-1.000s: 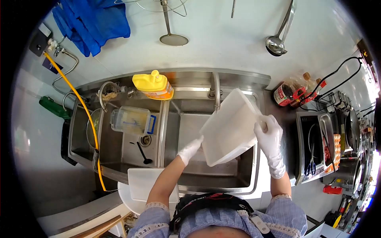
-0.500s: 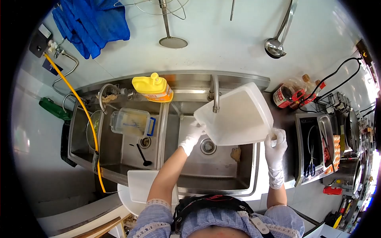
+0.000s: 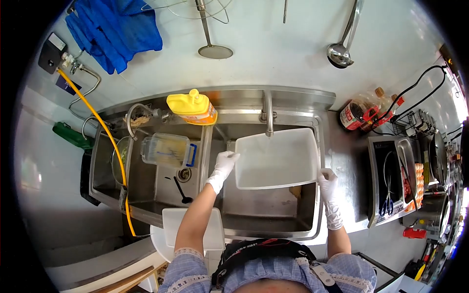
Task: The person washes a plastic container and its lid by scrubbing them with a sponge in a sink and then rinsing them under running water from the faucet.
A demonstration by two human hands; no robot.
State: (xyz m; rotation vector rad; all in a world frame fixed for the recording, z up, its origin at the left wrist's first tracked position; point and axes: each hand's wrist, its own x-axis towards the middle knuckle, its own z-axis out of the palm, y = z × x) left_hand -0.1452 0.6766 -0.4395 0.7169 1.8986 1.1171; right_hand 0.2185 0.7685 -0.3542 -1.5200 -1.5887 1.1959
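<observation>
A white rectangular plastic tub sits level over the right sink basin, its near part above the basin floor, under the faucet. A thin stream of water seems to fall into it. My left hand, in a white glove, pinches the tub's left rim. At the tub's near right corner, my right hand, also gloved, has its fingers curled on the edge; the fingertips are partly hidden. A piece of brownish scrap shows in the basin beside the tub.
The left basin holds a clear container with blue clips and a black ladle. A yellow jug stands on the divider. A white lid lies near my left forearm. Bottles and a tray of eggs stand right.
The tub has come down from a tilted position to level, lower under the faucet. My left hand has shifted slightly left, and the basin drain is now covered.
</observation>
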